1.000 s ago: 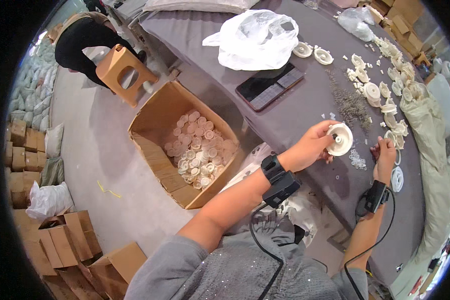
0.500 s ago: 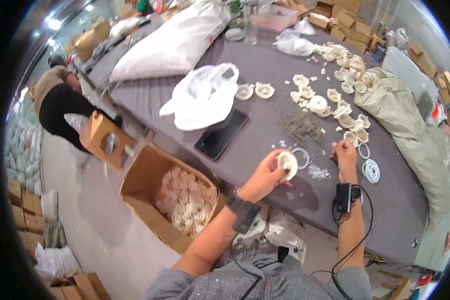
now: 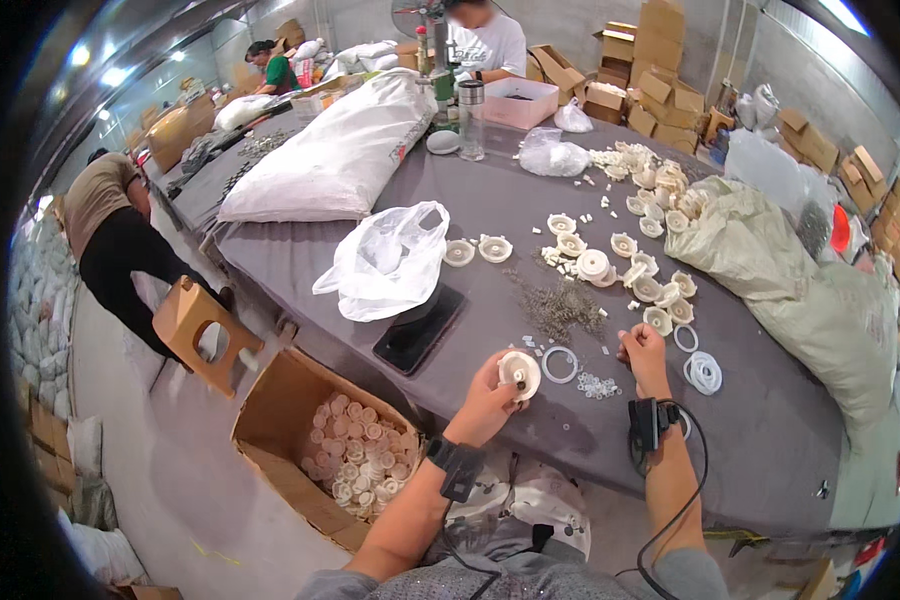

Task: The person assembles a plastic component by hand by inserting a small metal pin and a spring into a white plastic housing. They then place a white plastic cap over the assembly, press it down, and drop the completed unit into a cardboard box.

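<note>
A round cream plastic cup-shaped part (image 3: 519,376) with a dark spot in its middle is gripped in my left hand (image 3: 487,404), just over the table's near edge. My right hand (image 3: 645,358) hovers to the right with its fingers curled together; anything pinched in them is too small to make out. Between the hands lie a clear ring (image 3: 560,365) and a little heap of small translucent washers (image 3: 598,386). Beyond them is a pile of small metal pieces (image 3: 562,308). A stack of white rings (image 3: 703,373) rests right of my right hand.
More cream parts (image 3: 592,265) lie scattered farther back. A black phone (image 3: 419,330) sits beside a white plastic bag (image 3: 388,262). At left below the table, a cardboard box (image 3: 270,420) holds round parts. A large green sack (image 3: 785,275) covers the right side. Other people are in the background.
The view has tilted up, showing more of the far table and a person there. The part in my left hand now faces more upward. My right hand stays near the same spot, fingers curled.
</note>
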### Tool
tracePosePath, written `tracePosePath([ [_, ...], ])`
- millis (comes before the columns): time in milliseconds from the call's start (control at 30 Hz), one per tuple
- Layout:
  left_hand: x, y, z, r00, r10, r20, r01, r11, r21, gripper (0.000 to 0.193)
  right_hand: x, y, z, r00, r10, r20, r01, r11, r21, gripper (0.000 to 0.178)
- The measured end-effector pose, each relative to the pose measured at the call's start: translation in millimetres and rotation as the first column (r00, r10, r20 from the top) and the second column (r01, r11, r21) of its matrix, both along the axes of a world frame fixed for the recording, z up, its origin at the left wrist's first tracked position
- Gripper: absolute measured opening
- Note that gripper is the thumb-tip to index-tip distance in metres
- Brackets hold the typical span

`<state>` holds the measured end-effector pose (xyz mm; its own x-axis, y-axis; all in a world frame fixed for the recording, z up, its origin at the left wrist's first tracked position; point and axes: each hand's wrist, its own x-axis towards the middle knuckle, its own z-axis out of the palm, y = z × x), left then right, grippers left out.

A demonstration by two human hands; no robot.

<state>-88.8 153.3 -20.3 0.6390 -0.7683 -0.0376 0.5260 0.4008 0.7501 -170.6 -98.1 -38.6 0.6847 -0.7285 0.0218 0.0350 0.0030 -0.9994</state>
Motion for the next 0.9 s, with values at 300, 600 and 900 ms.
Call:
tracePosePath([
  [300, 9, 151, -23, 0.959, 0.216, 0.181, -0.278, 0.838, 0.470, 0.031, -10, -12, 1, 0.995, -0.009, -0.099, -0.002, 0.994, -0.114, 0.019],
  [600, 14, 283, -127, 0.923, 0.297, 0.246, -0.347, 0.362, 0.865, 0.040, -1, -20, -4, 0.991, 0.044, -0.123, -0.056, 0.994, -0.095, 0.021],
  [900, 43, 339, -222, 0.913, 0.165, 0.372, -0.399, 0.181, 0.899, 0.043, -1, -8, 1, 0.990, -0.025, -0.139, 0.007, 0.991, -0.131, 0.018],
])
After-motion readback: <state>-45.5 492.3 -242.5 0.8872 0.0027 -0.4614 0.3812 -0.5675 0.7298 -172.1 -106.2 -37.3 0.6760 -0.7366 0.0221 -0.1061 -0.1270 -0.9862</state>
